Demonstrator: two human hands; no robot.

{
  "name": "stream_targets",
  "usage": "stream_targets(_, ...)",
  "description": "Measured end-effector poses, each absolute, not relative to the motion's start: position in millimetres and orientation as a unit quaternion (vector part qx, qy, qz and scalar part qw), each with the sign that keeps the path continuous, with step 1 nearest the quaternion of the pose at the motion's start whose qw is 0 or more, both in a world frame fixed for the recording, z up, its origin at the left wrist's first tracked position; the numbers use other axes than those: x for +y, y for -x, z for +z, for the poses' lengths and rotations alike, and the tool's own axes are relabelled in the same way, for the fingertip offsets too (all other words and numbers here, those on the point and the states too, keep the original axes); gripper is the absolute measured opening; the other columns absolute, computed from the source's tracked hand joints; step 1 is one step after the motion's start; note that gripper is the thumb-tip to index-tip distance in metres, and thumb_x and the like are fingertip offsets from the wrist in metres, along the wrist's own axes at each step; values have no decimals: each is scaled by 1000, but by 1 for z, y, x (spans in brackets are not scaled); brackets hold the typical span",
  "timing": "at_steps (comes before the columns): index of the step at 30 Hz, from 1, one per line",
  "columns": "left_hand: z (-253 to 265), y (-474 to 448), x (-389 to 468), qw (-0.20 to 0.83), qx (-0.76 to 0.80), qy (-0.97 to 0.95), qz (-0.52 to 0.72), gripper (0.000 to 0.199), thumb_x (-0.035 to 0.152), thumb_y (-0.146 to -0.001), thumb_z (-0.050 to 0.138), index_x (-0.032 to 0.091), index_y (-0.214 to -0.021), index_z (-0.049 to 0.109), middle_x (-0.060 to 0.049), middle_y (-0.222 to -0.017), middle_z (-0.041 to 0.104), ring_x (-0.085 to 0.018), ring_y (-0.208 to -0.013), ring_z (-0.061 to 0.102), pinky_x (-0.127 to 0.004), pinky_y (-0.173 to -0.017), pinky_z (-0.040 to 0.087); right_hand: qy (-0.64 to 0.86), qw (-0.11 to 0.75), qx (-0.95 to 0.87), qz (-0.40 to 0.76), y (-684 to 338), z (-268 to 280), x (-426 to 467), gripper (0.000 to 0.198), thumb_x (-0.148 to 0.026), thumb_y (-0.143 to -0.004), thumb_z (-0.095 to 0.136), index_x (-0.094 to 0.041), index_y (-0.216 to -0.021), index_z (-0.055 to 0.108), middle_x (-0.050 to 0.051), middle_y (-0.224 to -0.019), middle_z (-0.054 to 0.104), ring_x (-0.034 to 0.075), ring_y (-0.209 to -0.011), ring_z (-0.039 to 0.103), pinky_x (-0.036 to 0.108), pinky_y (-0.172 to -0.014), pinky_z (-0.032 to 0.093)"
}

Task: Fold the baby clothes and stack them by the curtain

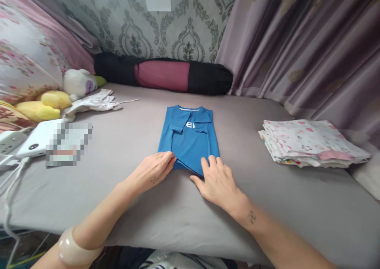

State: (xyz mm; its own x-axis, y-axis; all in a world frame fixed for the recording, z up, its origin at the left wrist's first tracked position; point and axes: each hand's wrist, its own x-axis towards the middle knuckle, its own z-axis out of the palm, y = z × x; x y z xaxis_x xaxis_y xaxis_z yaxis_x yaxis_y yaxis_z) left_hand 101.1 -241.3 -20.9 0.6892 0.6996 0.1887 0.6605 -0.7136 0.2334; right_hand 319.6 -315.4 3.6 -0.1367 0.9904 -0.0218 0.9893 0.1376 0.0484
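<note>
A blue long-sleeved shirt [190, 146] lies on the grey sheet in front of me, its sides and sleeves folded inward over the body. White lettering shows partly between the sleeve ends, and the collar points away from me. At the near left of the hem, my left hand [158, 168] is closed, pinching the fabric edge. My right hand [218, 182] rests on the near right corner with its fingers spread over the cloth and its thumb apart, below the hem. Between both hands the hem edge runs slanted and slightly raised.
To the right lies a stack of folded patterned cloths [314, 142]. A black and maroon long bag [162, 75] lies along the wall. On the left are plush toys [78, 82], a crumpled white garment [92, 104], a white device [40, 136] with cables and a blurred-out object [69, 144].
</note>
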Motion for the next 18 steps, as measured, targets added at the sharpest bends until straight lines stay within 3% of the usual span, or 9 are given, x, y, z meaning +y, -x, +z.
stream_targets(3,-21,-101,-240,93,373,-914,132,28,34,-103,26,21,-92,48,-1,-76,61,-17,-67,60,-28,-61,42,-671,29,741,19,-317,0,-313,14,-26,-88,51,-18,-98,57,12,-99,59,27,-93,56,33,-69,43)
stream_targets(7,-21,-94,-242,97,346,-922,141,26,46,-97,44,21,-104,49,-5,-94,65,-20,-83,64,-29,-71,46,-671,28,741,-22,-331,6,-309,25,-8,-80,46,-18,-99,57,9,-101,61,24,-96,58,32,-71,41)
stream_targets(10,-23,-82,-244,90,347,-924,135,29,41,-89,57,20,-108,52,-7,-97,65,-22,-87,63,-32,-74,48,-652,9,751,-100,-351,15,-307,34,-6,-78,44,-18,-107,57,8,-106,64,22,-102,58,30,-76,40)
stream_targets(13,-25,-68,-245,123,356,-915,145,26,23,-84,55,21,-110,56,-7,-101,66,-21,-93,63,-32,-81,49,-628,-18,757,-178,-371,23,-305,41,-9,-79,44,-21,-115,57,6,-114,65,20,-107,58,28,-82,38)
stream_targets(15,-23,-61,-245,164,373,-898,165,30,20,-82,52,22,-111,59,-6,-105,67,-20,-95,64,-30,-85,49,-613,-33,760,-213,-382,28,-303,39,-10,-79,44,-23,-112,60,4,-114,66,19,-103,59,27,-81,38)
stream_targets(18,-16,-57,-246,228,418,-858,193,24,27,-86,49,22,-104,64,-6,-100,69,-18,-90,65,-25,-77,50,-600,-41,761,-244,-393,33,-299,27,-12,-79,43,-23,-93,64,1,-94,68,16,-81,58,26,-70,36)
